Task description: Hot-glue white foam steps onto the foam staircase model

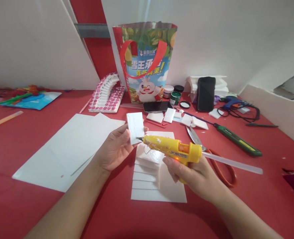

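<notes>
Between thumb and fingers, my left hand point(117, 146) pinches a small white foam board piece point(136, 124), held up and tilted. A thin line of glue seems to run over its face. My right hand point(190, 174) is wrapped round a yellow hot glue gun point(171, 147), its small light glowing orange. The nozzle meets the lower right part of the piece, and a clear glue stick point(234, 162) sticks out of the back. Below both hands lies a white foam base point(173, 191) with several stacked white strips point(145, 176) forming steps.
White sheets point(69, 142) lie at left. At right are red-handled scissors point(223, 169), a green utility knife point(238, 139) and a blue glue gun point(233, 103). Behind stand a printed bag point(147, 66), paint jars point(175, 98), a phone point(206, 94) and a pink-dotted stair model point(107, 94).
</notes>
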Demonstrator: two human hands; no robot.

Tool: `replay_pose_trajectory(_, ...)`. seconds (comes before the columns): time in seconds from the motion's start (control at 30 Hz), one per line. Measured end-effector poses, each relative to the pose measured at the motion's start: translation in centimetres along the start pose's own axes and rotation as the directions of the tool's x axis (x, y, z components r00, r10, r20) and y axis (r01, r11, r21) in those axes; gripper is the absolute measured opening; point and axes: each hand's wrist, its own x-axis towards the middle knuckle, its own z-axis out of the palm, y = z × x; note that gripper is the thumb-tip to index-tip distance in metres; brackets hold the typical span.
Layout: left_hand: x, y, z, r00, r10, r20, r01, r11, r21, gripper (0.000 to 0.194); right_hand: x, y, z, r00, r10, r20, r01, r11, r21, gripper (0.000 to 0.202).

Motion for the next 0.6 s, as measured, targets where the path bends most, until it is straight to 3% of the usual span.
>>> replay_pose_trajectory(0.6, 0.12, -0.01, -0.23, 0.999, 0.033, -0.006, -0.033, 0.999, -0.022, 0.027, -0.01, 0.4, 0.0, 0.999, -0.04, 0.009, 0.04, 0.999, -0.017, 0.043)
